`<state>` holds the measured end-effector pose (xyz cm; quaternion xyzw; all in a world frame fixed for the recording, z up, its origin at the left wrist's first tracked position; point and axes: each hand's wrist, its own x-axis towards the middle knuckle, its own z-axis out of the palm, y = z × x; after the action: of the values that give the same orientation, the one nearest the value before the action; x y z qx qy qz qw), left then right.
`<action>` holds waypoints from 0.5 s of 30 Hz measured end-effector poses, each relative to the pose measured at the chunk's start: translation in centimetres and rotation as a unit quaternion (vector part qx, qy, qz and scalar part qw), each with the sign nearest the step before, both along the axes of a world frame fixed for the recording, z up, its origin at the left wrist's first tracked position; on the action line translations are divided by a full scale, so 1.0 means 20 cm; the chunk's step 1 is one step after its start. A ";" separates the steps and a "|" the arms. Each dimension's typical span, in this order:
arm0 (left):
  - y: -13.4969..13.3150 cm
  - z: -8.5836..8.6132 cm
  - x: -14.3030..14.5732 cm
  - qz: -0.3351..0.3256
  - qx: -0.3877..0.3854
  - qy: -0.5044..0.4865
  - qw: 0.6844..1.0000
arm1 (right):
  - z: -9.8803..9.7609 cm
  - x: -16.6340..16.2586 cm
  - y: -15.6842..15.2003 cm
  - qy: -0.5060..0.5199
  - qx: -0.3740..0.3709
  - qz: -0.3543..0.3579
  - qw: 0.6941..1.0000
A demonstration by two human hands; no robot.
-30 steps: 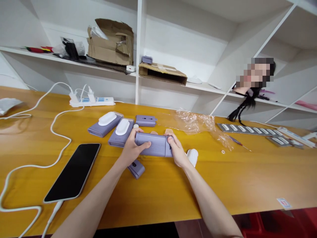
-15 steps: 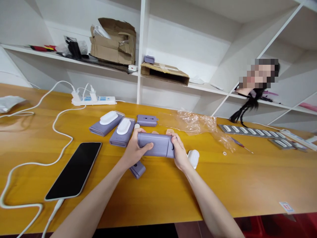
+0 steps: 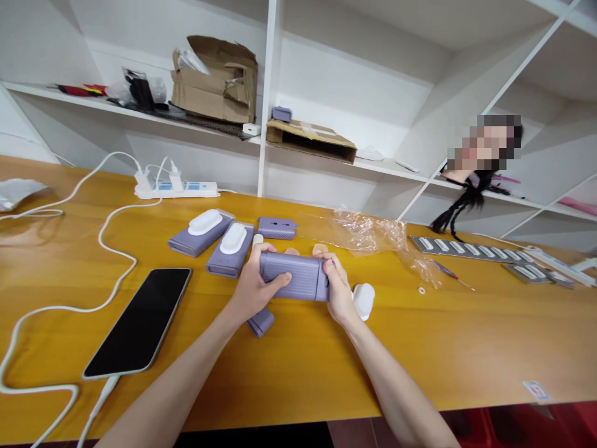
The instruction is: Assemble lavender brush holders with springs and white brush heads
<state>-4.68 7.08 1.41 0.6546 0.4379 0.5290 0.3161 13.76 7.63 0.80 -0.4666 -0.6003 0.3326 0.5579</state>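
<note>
A ribbed purple plastic case (image 3: 301,283) is held up over the table between both hands. My left hand (image 3: 254,286) grips its left end, thumb across the ribbed face. My right hand (image 3: 339,289) is closed on the right end, where a seam marks off a short end section. Beneath my left hand lies a small purple piece (image 3: 261,323), partly hidden. A white oval part (image 3: 364,301) rests by my right wrist. Behind my left hand are two purple cases, a nearer one (image 3: 219,264) and a farther one (image 3: 186,242), each with a white oval part on top.
A purple piece with slots (image 3: 277,228) and crumpled clear plastic (image 3: 368,230) lie toward the back. A phone (image 3: 140,323) with a cable is at left, a power strip (image 3: 200,189) behind. A screwdriver (image 3: 450,270) and a strip of white parts (image 3: 466,249) are at right.
The held case has tipped slightly and dropped a little, its ribbed face showing more clearly. Both hands keep their hold.
</note>
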 end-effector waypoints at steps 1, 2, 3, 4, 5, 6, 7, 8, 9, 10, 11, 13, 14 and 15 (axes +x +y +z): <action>0.00 0.00 0.00 0.006 0.005 -0.001 1.000 | 0.00 0.00 0.00 0.008 -0.002 -0.004 1.000; 0.00 0.00 0.00 0.010 0.006 -0.002 1.000 | 0.00 -0.01 0.00 0.013 -0.006 -0.004 1.000; 0.00 0.00 0.00 0.009 0.003 -0.001 1.000 | 0.01 -0.01 0.00 0.012 -0.011 0.001 1.000; 0.00 0.00 0.00 0.005 -0.001 0.000 1.000 | 0.01 -0.01 0.00 0.008 -0.017 0.009 1.000; 0.00 0.00 -0.01 0.001 -0.004 0.002 1.000 | 0.01 0.00 -0.01 0.002 -0.020 0.017 1.000; 0.00 0.00 -0.01 0.000 -0.004 0.004 1.000 | 0.01 0.00 -0.01 -0.002 -0.021 0.023 1.000; 0.00 0.00 -0.01 -0.001 -0.003 0.005 1.000 | 0.02 0.00 -0.01 -0.005 -0.020 0.024 1.000; 0.00 0.00 -0.01 0.001 -0.002 0.007 1.000 | 0.02 0.00 -0.01 -0.005 -0.015 0.022 1.000; 0.00 0.00 -0.01 0.003 0.001 0.008 1.000 | 0.02 -0.01 -0.02 -0.003 -0.009 0.019 1.000; 0.00 0.01 -0.01 0.006 0.004 0.008 1.000 | 0.01 -0.01 -0.02 0.001 -0.001 0.016 1.000; -0.01 0.01 0.00 0.008 0.008 0.009 1.000 | 0.01 -0.01 -0.02 0.004 0.007 0.013 1.000; -0.01 0.01 0.00 0.012 0.019 0.009 1.000 | 0.01 -0.02 -0.03 0.010 0.019 0.007 1.000; -0.01 0.01 0.00 0.015 0.024 0.010 1.000 | 0.01 -0.03 -0.04 0.013 0.023 0.004 1.000; -0.02 0.01 0.00 0.016 0.027 0.011 0.999 | 0.02 -0.03 -0.04 0.014 0.025 0.001 1.000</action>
<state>-4.64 6.75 1.70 0.6616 0.4370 0.5387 0.2849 13.20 6.77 1.14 -0.4467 -0.6010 0.3249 0.5776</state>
